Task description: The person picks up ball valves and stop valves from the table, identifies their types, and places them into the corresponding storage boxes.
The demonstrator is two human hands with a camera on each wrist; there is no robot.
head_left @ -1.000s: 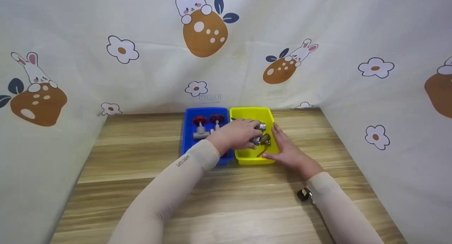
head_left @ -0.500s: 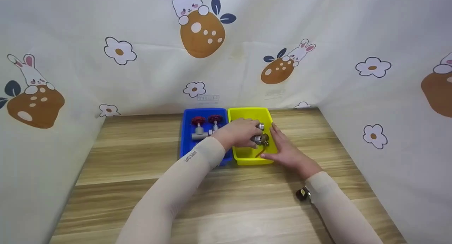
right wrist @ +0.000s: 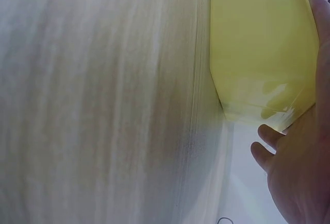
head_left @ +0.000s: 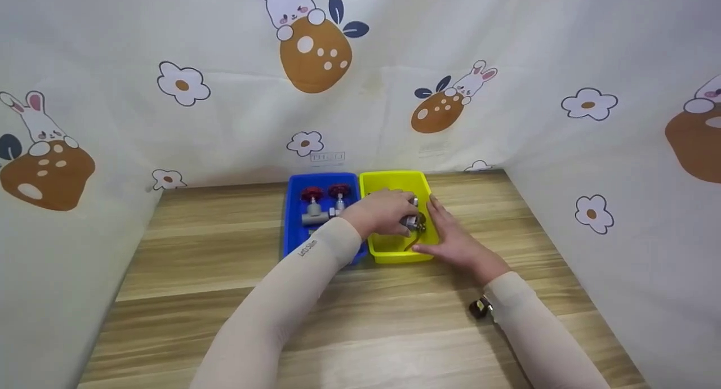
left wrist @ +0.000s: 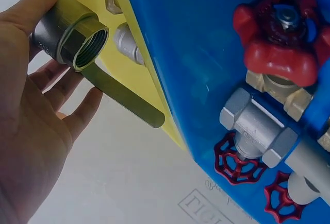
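My left hand (head_left: pixel 386 211) is inside the yellow bin (head_left: pixel 397 258), knuckles up. In the left wrist view its thumb and fingers grip a metal ball valve (left wrist: pixel 69 31) by its body. The valve's threaded opening faces out, and a flat grey lever (left wrist: pixel 124 98) sticks out from it. Other fittings lie in the bin: a silver threaded fitting (left wrist: pixel 127 44) and a small brass one partly hidden at the edge. My right hand (head_left: pixel 459 242) touches the yellow bin's right side from outside, fingers straight and thumb spread toward the front rim.
Against the yellow bin's left side stands a blue bin (head_left: pixel 290 209). It holds several valves, some with red handwheels (left wrist: pixel 281 38) and one with a silver body (left wrist: pixel 258 123). Behind both bins hangs a printed curtain (head_left: pixel 236 119). The wooden tabletop (head_left: pixel 360 321) stretches in front.
The left hand has shifted slightly within the yellow bin, and less of the metal fittings shows beside it. The right hand keeps its place at the bin. The head view has drifted slightly.
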